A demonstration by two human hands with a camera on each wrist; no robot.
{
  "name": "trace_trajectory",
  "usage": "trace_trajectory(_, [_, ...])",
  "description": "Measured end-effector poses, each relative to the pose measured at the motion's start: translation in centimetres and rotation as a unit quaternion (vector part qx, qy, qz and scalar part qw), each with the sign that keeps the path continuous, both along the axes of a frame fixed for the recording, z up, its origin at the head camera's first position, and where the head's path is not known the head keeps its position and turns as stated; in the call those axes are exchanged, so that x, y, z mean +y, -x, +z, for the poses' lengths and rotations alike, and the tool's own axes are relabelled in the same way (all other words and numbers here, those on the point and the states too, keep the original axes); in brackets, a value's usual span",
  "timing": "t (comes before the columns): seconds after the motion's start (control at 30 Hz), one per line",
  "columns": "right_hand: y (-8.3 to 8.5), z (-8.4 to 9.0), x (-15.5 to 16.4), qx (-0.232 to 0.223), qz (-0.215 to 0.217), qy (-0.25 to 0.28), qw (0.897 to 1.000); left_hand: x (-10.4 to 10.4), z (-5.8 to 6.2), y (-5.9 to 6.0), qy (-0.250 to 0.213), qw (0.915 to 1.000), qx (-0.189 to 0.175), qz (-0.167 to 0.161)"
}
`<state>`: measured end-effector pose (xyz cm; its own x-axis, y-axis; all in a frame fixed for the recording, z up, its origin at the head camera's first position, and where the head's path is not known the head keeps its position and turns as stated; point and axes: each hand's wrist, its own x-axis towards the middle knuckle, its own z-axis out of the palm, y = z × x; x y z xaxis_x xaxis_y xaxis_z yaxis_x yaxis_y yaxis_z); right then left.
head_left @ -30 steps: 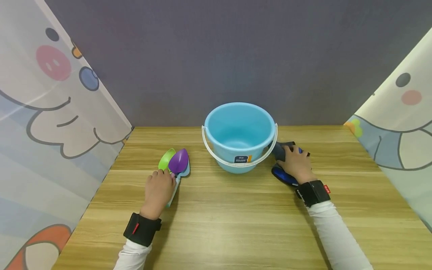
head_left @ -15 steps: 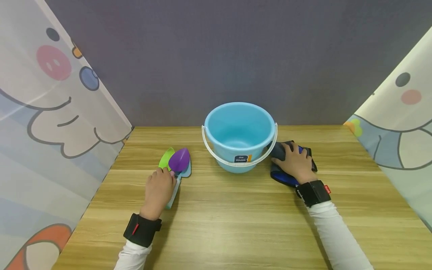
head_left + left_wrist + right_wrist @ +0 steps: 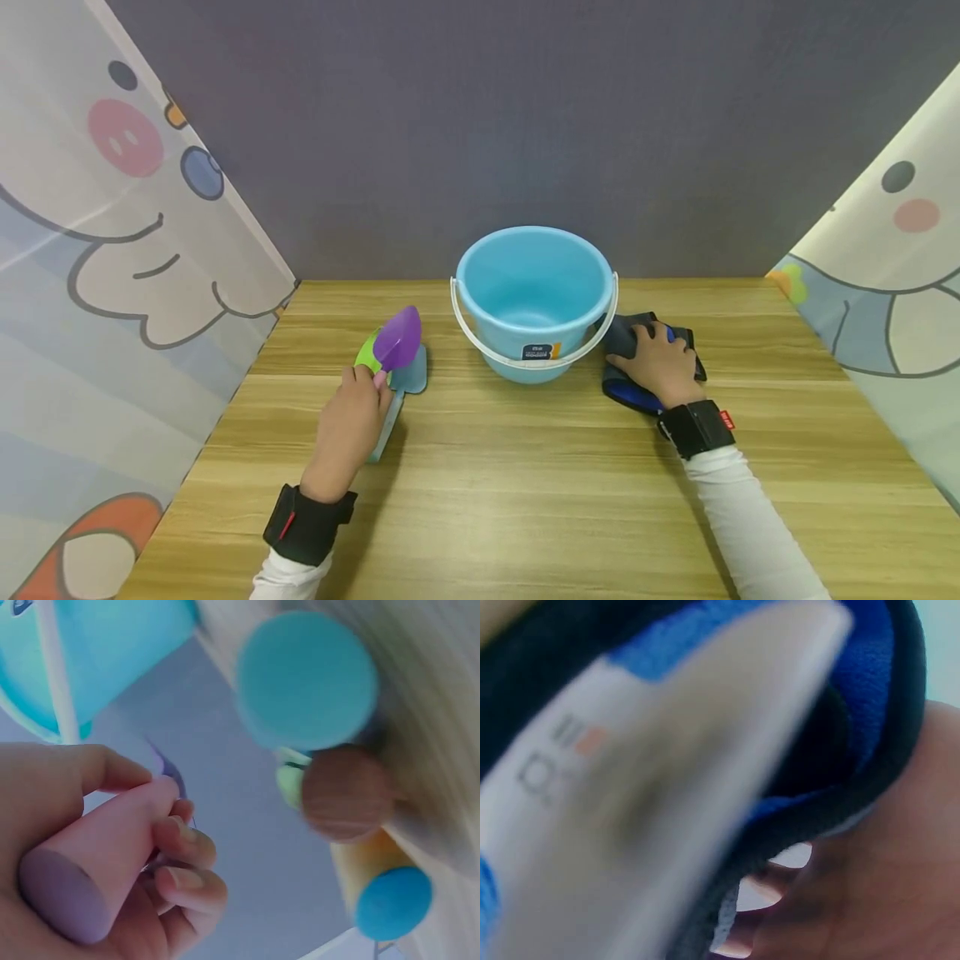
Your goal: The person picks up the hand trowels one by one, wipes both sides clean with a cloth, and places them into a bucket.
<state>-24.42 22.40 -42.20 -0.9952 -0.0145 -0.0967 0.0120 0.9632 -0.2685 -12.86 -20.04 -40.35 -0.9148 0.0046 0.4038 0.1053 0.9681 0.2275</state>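
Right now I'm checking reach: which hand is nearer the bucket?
Right. The right hand rests on dark gloves beside the bucket; the left hand grips a purple trowel, farther off.

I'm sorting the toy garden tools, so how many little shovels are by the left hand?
3: the purple shovel lifted in the left hand, the green shovel partly hidden behind it, and the blue shovel flat on the table. Others could be hidden.

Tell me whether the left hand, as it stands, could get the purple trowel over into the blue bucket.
Probably yes. The left hand already grips the purple trowel by its handle, blade raised off the table. The blue bucket stands open-topped just to its right, handle down, and nothing lies between them.
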Motion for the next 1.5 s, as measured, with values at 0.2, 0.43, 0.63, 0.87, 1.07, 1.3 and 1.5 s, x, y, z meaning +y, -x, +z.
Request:
trace_trajectory(0.2, [0.1,0.0,0.1,-0.012,-0.007,0.007,1.0,1.0,2.3,-0.4,-0.045,0.9987,-0.022,-0.005])
trace_trajectory(0.43, [-0.1,0.0,0.0,0.023,0.023,-0.004,0.999,2.4,5.0,-0.8,-0.05,0.9986,-0.002,-0.014])
trace_trajectory(0.63, [-0.3,0.1,-0.1,0.066,0.048,-0.037,0.996,4.0,6.9,-1.2,-0.054,0.9981,-0.003,-0.028])
trace_trajectory(0.87, [-0.4,0.0,-0.1,0.064,0.048,-0.024,0.997,5.8,8.2,-1.2,-0.046,0.9975,0.018,-0.05])
trace_trajectory(1.07, [-0.5,0.2,-0.3,0.069,0.042,-0.029,0.996,7.1,8.7,-0.8,-0.067,0.994,-0.014,-0.085])
trace_trajectory(1.3, [-0.5,0.4,-0.3,0.063,0.037,-0.032,0.997,9.0,9.4,-0.3,-0.073,0.9908,-0.005,-0.114])
trace_trajectory(1.5, [-0.7,0.0,-0.2,0.07,0.044,-0.028,0.996,11.1,10.1,0.0,-0.053,0.9881,0.041,-0.138])
